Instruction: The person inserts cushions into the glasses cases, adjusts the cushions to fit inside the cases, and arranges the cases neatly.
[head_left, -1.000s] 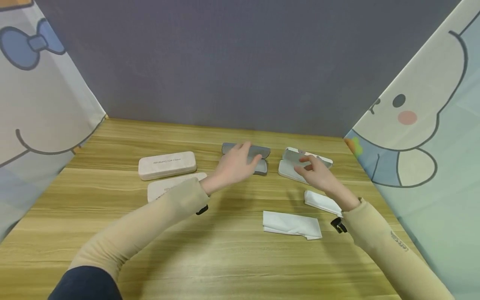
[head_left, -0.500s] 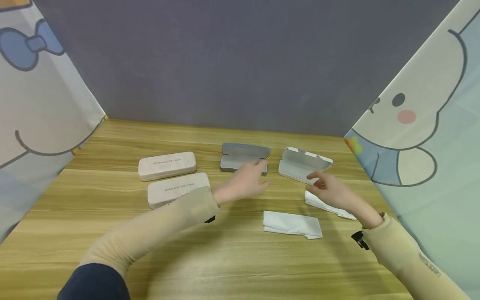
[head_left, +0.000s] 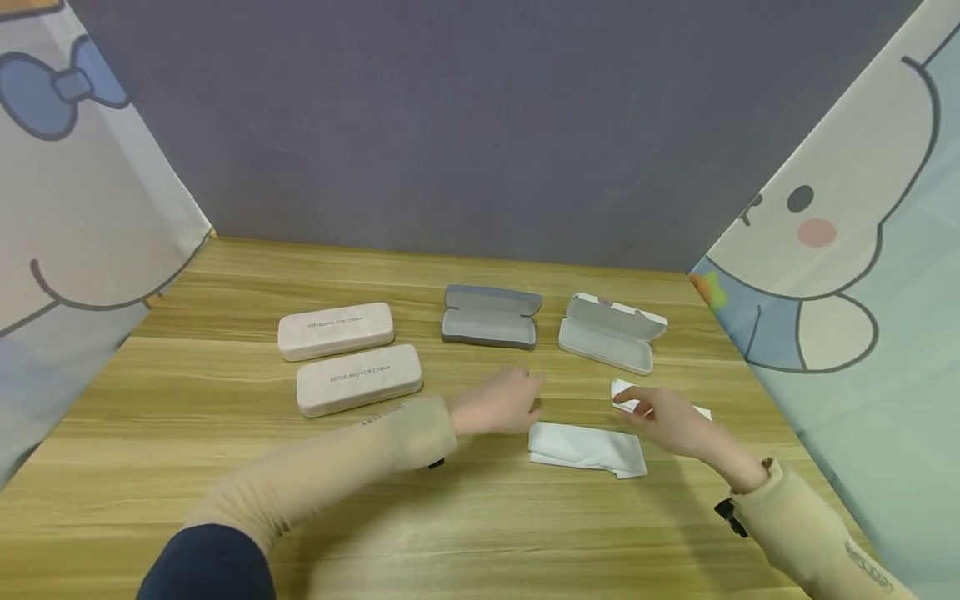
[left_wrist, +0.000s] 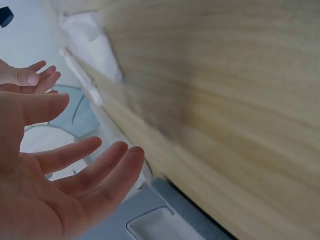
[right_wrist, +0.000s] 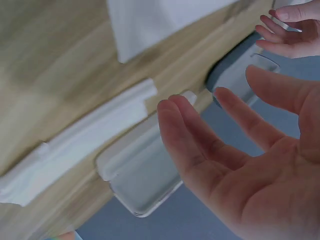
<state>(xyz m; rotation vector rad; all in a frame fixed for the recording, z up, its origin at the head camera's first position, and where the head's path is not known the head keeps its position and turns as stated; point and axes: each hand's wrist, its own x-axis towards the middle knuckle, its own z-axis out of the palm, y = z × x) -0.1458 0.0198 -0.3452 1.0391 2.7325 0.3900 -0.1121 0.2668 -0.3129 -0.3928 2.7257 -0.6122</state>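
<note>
My left hand (head_left: pixel 497 402) hovers over the table just left of a folded white cloth (head_left: pixel 588 450), its fingers loosely spread and holding nothing in the left wrist view. Over a second folded white cloth (head_left: pixel 624 392) is my right hand (head_left: pixel 667 421), partly covering it in the head view. Its fingers are loosely bent, with nothing between them in the right wrist view. Behind the hands, a grey glasses case (head_left: pixel 489 327) stands with its lid up. To its right is a white glasses case (head_left: pixel 604 343), also with its lid raised; both show bare insides.
Two lidded-down white glasses cases, a rear one (head_left: pixel 335 331) and a front one (head_left: pixel 360 380), lie on the left of the wooden table (head_left: pixel 420 533). A grey backdrop (head_left: pixel 450 125) rises behind, with cartoon-printed fabric (head_left: pixel 817 333) along the sides.
Both hands have drawn back from the two raised-lid cases toward the cloths, the left from the grey case, the right from the white one. The cases and cloths stay where they were.
</note>
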